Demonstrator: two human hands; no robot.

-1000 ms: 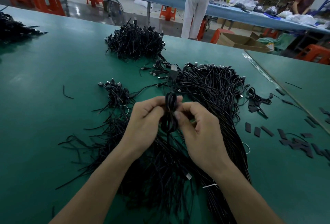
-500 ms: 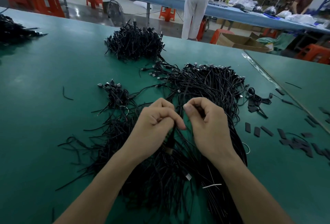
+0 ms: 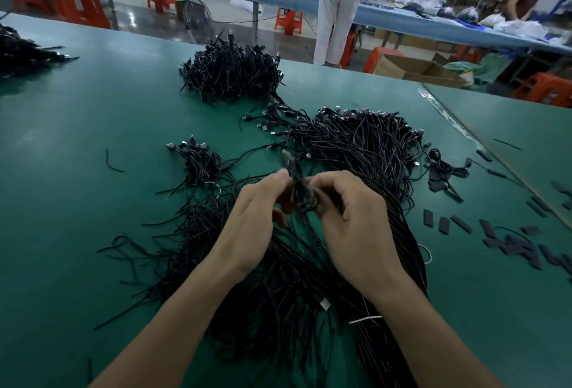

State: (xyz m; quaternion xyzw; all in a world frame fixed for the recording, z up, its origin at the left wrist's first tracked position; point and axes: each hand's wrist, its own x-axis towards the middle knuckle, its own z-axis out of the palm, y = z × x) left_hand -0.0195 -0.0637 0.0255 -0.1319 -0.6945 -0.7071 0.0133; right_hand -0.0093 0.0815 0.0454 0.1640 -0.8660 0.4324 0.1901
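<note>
Over the green table (image 3: 93,232), my left hand (image 3: 257,217) and my right hand (image 3: 349,217) together hold a small coiled black cable (image 3: 301,194). The left thumb and fingers pinch its upper end, where a plug sticks up. My right fingers curl round the coil from the right side. Under both hands lies a big spread of loose black cables (image 3: 356,152) with plugs at their far ends.
A heap of bundled cables (image 3: 232,73) lies at the back, a smaller bundle (image 3: 198,160) to the left, another pile (image 3: 18,53) at the far left edge. Several flat black strips (image 3: 513,242) are scattered on the right. People stand at a far bench.
The hands dropped into the cable pile half a second ago; now they are raised again with the coiled cable between them and its plug end sticking up.
</note>
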